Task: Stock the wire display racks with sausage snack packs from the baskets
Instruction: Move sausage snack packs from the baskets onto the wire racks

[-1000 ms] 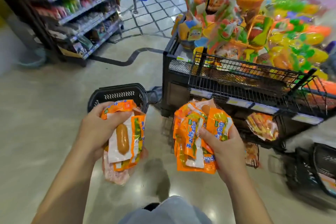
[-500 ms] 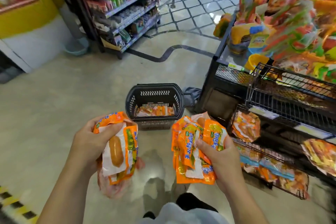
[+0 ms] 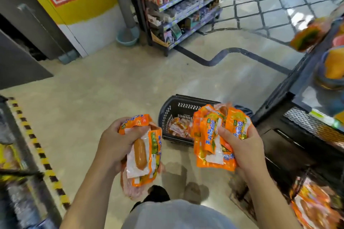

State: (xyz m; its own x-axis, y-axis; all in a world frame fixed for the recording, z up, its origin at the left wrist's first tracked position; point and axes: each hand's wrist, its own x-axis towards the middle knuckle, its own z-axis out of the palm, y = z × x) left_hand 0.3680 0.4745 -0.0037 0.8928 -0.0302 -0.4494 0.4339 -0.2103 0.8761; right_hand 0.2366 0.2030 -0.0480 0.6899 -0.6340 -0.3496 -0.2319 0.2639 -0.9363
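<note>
Head: L hand, R hand clamp sausage packs; floor open left of basket.

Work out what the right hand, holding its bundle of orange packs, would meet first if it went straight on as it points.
Probably the black basket: the right hand, gripping the orange packs, points forward and slightly left toward it. Depth is unclear; the hand may pass above the rim.

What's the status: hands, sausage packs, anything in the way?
Left hand grips a few sausage packs. Right hand grips a larger bunch. Basket ahead, packs inside.
</note>
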